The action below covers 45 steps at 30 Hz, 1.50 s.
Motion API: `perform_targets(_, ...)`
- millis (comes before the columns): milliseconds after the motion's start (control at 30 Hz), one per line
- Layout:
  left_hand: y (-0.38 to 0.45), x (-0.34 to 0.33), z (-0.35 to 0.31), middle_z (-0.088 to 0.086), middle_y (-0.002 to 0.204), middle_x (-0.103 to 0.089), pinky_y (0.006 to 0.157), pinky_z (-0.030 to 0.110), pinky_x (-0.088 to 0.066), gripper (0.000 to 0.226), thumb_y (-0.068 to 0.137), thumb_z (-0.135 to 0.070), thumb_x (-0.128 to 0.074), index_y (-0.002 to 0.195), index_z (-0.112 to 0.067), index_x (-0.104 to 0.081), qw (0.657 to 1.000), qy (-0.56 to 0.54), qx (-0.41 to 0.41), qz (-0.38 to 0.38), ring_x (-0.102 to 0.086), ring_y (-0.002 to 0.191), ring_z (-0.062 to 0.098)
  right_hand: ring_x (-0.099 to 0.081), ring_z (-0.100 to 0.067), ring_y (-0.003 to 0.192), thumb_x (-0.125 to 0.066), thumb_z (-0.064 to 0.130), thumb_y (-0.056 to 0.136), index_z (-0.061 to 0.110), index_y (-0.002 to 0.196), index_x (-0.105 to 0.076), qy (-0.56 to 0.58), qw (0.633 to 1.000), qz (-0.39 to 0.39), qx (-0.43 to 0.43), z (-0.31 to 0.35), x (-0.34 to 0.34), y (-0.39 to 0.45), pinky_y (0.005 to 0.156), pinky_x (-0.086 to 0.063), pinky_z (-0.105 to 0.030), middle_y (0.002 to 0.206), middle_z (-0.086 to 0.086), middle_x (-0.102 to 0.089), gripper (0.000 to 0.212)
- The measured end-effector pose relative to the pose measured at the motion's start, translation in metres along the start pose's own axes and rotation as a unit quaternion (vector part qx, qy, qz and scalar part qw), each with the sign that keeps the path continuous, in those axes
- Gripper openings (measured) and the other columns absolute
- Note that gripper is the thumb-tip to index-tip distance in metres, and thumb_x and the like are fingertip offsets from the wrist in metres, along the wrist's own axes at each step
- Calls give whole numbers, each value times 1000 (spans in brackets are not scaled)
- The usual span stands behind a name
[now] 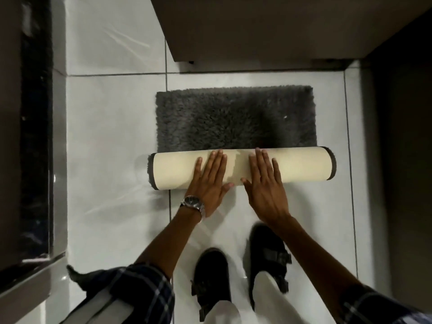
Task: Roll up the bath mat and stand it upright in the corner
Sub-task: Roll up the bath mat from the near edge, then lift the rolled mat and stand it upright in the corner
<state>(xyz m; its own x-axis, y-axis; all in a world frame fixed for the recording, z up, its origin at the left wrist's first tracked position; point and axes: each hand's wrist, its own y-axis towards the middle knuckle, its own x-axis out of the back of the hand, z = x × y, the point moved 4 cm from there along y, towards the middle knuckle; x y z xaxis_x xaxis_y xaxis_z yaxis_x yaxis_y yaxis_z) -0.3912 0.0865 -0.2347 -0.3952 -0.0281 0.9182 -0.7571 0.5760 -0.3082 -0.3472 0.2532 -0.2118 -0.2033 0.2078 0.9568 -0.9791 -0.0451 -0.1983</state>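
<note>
The bath mat lies on the white tiled floor, partly rolled. Its near part forms a cream-backed roll lying crosswise. The rest, dark grey shaggy pile, lies flat beyond the roll. My left hand, with a wristwatch, rests flat on the roll's middle, palm down, fingers spread. My right hand lies flat beside it on the roll, fingers apart. Neither hand closes around the roll.
A cabinet underside overhangs just beyond the mat. A dark wall or door stands at the right. A dark glossy ledge runs along the left. My two black sandalled feet stand near the roll.
</note>
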Motion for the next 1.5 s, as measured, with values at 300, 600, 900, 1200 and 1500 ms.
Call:
perform_targets(300,53,45,16,17,166,-13,122,57,-13,67,104,-46,-18,156,-3,-15,998,16,-27,-46,-8,154,31,6,-30,154,-17,57,102,6,158,-1,-37,990,127,44,-17,17,90,126,-7,-50,167,-17,2,77)
perform_targets(600,78,47,30,17,167,4,122,60,-8,123,76,-77,-56,157,-5,2,994,81,-37,69,3,154,34,-2,-34,154,-20,67,96,8,158,-5,26,980,196,28,-31,34,164,125,-7,-52,167,-15,-7,87)
perform_targets(900,149,78,67,18,165,-15,118,67,-1,119,73,-86,-45,156,-6,-18,990,43,84,-109,-12,153,36,-28,-33,148,-1,90,74,22,154,-29,63,972,227,-23,-46,35,261,118,-16,-58,160,-8,-34,108)
perform_targets(1200,114,48,36,13,167,4,116,62,-16,166,33,-73,-84,156,-18,12,583,-500,590,-248,-2,153,34,-53,-41,127,-7,89,77,32,143,-40,50,969,244,9,-42,48,283,106,-41,-61,137,-14,-56,94)
perform_targets(1500,146,49,4,14,150,-40,109,66,-37,143,29,-55,-96,151,-20,-31,230,-884,381,-145,-35,141,38,-29,-39,145,-4,96,71,30,142,-47,77,957,277,-46,-36,45,286,114,-17,-64,155,-7,-42,106)
